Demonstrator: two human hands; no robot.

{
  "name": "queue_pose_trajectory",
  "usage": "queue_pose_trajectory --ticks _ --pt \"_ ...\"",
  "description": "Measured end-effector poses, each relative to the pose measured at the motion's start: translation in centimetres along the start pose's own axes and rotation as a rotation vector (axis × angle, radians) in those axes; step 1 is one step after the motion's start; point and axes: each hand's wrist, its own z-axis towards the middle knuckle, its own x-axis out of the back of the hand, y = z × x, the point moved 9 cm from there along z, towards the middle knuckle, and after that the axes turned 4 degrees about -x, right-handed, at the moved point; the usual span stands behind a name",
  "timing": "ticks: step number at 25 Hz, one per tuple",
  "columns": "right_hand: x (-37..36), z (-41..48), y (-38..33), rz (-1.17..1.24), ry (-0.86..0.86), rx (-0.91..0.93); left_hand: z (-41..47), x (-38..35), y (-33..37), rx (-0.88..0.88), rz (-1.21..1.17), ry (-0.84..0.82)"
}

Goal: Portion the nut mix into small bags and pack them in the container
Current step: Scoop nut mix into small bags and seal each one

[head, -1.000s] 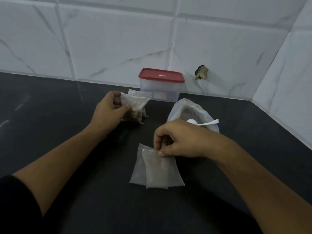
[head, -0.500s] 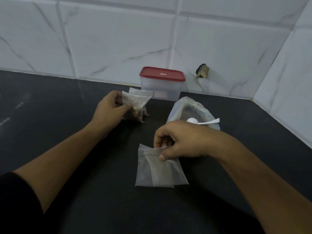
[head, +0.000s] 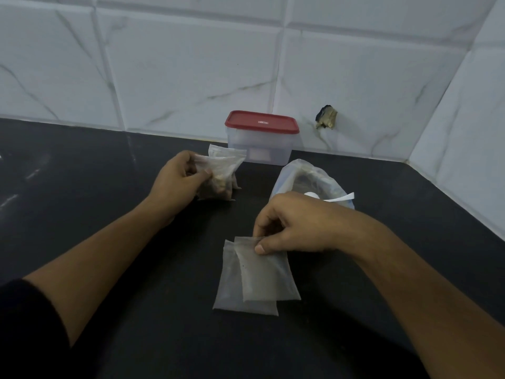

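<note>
dim, cool light | soft shadows | slightly soft focus | wide-angle bending of tile lines at edges

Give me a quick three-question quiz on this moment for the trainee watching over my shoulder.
1. True or false: the red lid is off the container.
2. What does the right hand pinch? A) the white spoon B) the top edge of an empty small bag C) the container
3. Short answer: which of the hands holds the small bag with nut mix in it?

Key: 1. False, the lid sits on the container. 2. B. 3. The left hand.
</note>
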Motion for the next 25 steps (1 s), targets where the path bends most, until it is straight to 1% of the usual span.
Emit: queue_pose_trajectory --ticks 2,4,6,9,11,13,16,17,18,20,22,23,25 --pt "0.2 -0.1 -0.1 0.02 0.009 0.014 0.2 0.1 0.0 -0.012 0.018 0.001" --pt "0.9 -0.3 -0.1 0.075 0.072 0.027 0.3 0.3 -0.1 -0.022 0.047 0.016" --pt "2.1 -0.5 0.1 0.143 0.181 0.038 0.3 0.4 -0.1 -0.025 0.068 0.052" --pt "4.0 -1.0 0.5 0.242 0.38 0.051 0.2 1.2 0.1 -0.047 0.128 0.162" --pt "5.2 -1.4 1.6 0.306 0.524 0.015 0.1 1.6 0.2 -0.045 0.128 0.215" --pt "5.9 -1.6 3.3 0.393 0.625 -0.053 -0.1 2.0 0.6 -0.051 0.1 0.243" --pt "6.4 -2.0 5.5 0.531 0.728 -0.154 -1.0 2.5 3.3 -0.177 0.038 0.286" --pt "6.4 -2.1 5.9 0.559 0.75 -0.179 -1.5 2.1 4.6 -0.229 -0.017 0.254" --pt "6.4 -2.2 6.2 0.594 0.761 -0.193 -2.0 1.2 5.8 -0.271 -0.086 0.181" --pt "5.8 -1.9 6.1 0.707 0.741 -0.18 -3.6 -2.0 7.7 -0.305 -0.182 -0.04" --pt "5.2 -1.5 5.3 0.853 0.674 -0.12 -5.1 -4.9 8.6 -0.302 -0.226 -0.227" --pt "5.0 -1.3 4.8 0.916 0.634 -0.081 -5.6 -5.8 8.8 -0.294 -0.266 -0.285" --pt "4.9 -1.2 3.9 0.978 0.566 -0.013 -5.8 -6.3 8.7 -0.28 -0.331 -0.322"
